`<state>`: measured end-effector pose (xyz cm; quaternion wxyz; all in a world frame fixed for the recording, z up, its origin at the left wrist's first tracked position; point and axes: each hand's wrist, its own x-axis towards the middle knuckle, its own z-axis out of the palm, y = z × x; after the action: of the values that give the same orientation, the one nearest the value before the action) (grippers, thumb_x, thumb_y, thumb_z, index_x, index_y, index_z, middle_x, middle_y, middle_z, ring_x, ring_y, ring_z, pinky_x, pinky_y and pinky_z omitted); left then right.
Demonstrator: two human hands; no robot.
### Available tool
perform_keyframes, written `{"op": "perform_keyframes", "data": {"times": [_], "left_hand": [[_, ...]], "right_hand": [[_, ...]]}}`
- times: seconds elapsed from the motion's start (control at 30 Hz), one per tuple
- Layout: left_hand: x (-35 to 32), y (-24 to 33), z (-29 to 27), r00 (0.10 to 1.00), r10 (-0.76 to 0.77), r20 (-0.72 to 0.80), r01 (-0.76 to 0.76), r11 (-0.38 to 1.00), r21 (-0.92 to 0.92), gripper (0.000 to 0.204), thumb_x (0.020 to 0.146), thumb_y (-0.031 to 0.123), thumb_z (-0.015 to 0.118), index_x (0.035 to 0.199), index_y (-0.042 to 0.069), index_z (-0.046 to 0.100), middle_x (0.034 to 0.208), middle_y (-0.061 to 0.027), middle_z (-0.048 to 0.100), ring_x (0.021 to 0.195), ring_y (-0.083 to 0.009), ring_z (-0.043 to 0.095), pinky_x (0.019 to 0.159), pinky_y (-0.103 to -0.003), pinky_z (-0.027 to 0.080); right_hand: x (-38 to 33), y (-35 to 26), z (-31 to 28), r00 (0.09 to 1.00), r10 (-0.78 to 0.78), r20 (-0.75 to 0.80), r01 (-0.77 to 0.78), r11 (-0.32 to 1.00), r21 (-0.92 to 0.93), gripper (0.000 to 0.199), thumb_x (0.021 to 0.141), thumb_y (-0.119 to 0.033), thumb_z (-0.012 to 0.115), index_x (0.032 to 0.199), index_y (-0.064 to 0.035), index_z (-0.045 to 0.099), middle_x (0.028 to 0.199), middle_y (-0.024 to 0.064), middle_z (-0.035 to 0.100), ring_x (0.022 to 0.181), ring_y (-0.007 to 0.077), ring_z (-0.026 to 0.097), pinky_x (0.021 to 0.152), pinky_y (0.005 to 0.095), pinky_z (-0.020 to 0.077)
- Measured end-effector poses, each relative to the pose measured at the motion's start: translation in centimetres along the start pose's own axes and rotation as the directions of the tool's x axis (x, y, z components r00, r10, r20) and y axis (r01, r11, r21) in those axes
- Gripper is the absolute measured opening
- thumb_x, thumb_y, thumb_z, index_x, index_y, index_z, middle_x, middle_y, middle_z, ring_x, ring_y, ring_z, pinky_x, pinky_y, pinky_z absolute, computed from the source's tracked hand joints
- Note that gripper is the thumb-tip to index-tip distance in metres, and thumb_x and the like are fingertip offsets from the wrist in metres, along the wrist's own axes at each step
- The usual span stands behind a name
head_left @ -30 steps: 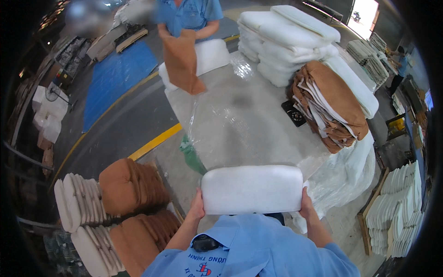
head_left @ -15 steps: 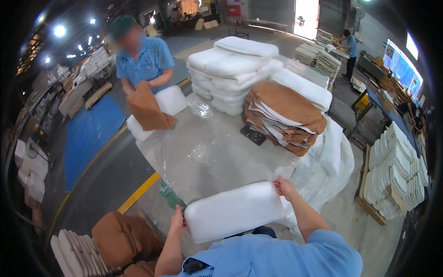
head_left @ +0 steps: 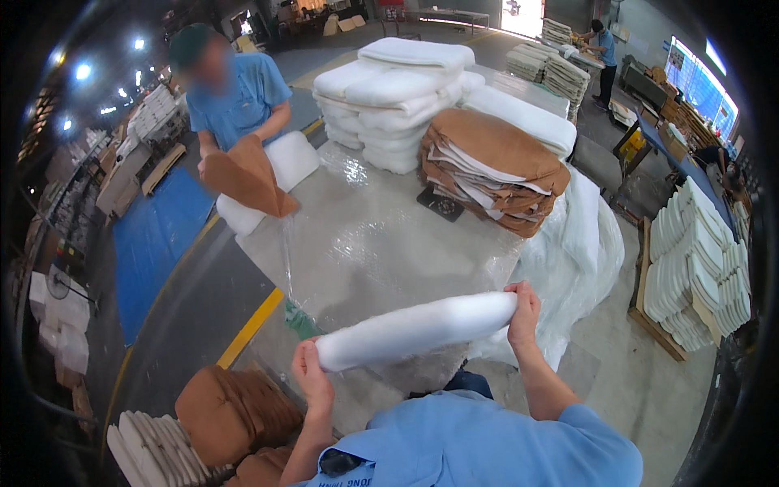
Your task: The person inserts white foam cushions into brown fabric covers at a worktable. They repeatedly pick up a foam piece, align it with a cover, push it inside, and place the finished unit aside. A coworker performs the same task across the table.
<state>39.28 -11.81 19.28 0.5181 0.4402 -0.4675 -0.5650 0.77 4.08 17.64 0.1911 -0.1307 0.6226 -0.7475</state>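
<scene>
Between my two hands is a white padding sheet (head_left: pixel 418 329), raised and tipped so that mostly its long edge faces me, over the near side of the plastic-covered table (head_left: pixel 349 243). My left hand (head_left: pixel 312 369) grips its left end, and my right hand (head_left: pixel 524 311) grips its right end, thumb uppermost. Beyond it on the right lies a pile of brown fabric covers (head_left: pixel 495 158) with white undersides showing. Behind that pile, white padding sheets (head_left: pixel 398 97) are stacked high. A dark square object (head_left: pixel 440 204) rests beside the covers.
Across the table at left, a co-worker (head_left: pixel 239 101) handles a brown cover (head_left: pixel 253 174) over white padding (head_left: pixel 292 158). Brown cushions (head_left: pixel 231 414) and white pads (head_left: pixel 154 450) stand at my lower left. Clear plastic wrap (head_left: pixel 560 276) hangs at right, near a pallet of white pads (head_left: pixel 698 264).
Both hands have lifted the padding sheet, tilting it from showing its broad face to showing its edge. The view has shifted slightly. The co-worker still handles the brown cover.
</scene>
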Motion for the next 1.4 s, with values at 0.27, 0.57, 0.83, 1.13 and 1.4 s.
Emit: {"op": "perform_keyframes", "data": {"times": [0.27,0.57,0.83,1.13,1.4], "left_hand": [[-1.3,-3.9,-3.2,0.984,-0.149,0.096,0.109,0.937,0.333,0.047,0.110,0.036,0.049,0.120,-0.004,0.069,0.119,-0.0143,0.072,0.110,-0.0252,0.065,0.100,-0.039,0.048],[-5.0,3.7,11.0,0.565,0.204,0.799,-0.819,0.256,0.513,0.062,0.086,0.030,0.080,0.139,0.003,0.060,0.134,-0.0153,0.064,0.128,-0.0388,0.058,0.113,-0.051,0.040],[-6.0,1.0,11.6,0.658,-0.089,0.747,-0.700,0.291,0.652,0.067,0.072,0.018,0.085,0.133,0.006,0.059,0.130,-0.0126,0.066,0.119,-0.0338,0.063,0.103,-0.046,0.047],[-5.1,-0.3,13.0,0.706,-0.243,0.665,-0.633,0.203,0.747,0.076,0.063,0.022,0.090,0.132,0.008,0.062,0.137,-0.0104,0.065,0.126,-0.0322,0.062,0.108,-0.047,0.046],[-5.0,-1.0,13.9,0.752,-0.238,0.614,-0.597,0.147,0.788,0.063,0.069,0.016,0.085,0.128,0.011,0.067,0.136,-0.0081,0.068,0.125,-0.0332,0.064,0.110,-0.048,0.046]], "right_hand": [[-2.5,3.8,-2.3,0.989,0.047,0.138,-0.028,0.990,-0.139,0.032,0.107,-0.026,0.057,0.090,-0.0022,0.071,0.080,0.0011,0.065,0.076,0.0096,0.056,0.070,0.0275,0.0445],[-1.8,2.7,-2.8,0.974,0.096,0.205,-0.045,0.969,-0.242,0.032,0.108,-0.025,0.056,0.096,-0.0008,0.073,0.088,0.0029,0.070,0.083,0.0103,0.059,0.077,0.0280,0.0471],[0.9,-4.3,-3.2,0.683,0.359,0.636,0.257,0.697,-0.669,0.048,0.110,-0.037,0.049,0.141,-0.0041,0.064,0.141,0.0186,0.066,0.134,0.0301,0.059,0.115,0.0425,0.0429],[3.7,1.0,4.9,-0.126,0.617,0.776,0.534,0.702,-0.471,0.076,0.113,-0.057,0.024,0.160,0.0011,0.037,0.164,0.0220,0.041,0.153,0.0375,0.037,0.127,0.0501,0.0254],[14.0,3.6,-3.8,0.105,0.881,0.462,0.140,0.446,-0.884,0.081,0.112,-0.059,0.019,0.159,0.0053,0.035,0.167,0.0250,0.034,0.157,0.0354,0.030,0.129,0.0419,0.0228]]}}
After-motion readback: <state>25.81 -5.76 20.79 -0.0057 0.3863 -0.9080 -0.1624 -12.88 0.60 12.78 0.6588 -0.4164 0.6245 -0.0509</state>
